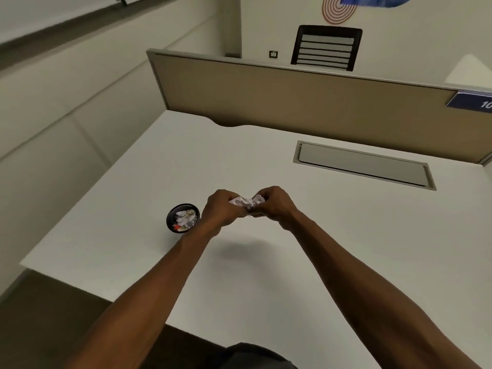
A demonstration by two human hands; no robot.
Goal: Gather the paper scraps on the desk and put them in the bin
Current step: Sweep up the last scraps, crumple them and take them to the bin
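Both the left hand [223, 209] and right hand [274, 203] clamp crumpled paper [246, 201] above the surface [319, 235]; at nine o'clock, the bin [183, 217] holds scraps [185, 219].

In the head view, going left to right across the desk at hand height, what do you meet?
Small black bin with scraps in it → left hand → crumpled paper held between both hands → right hand → bare desk.
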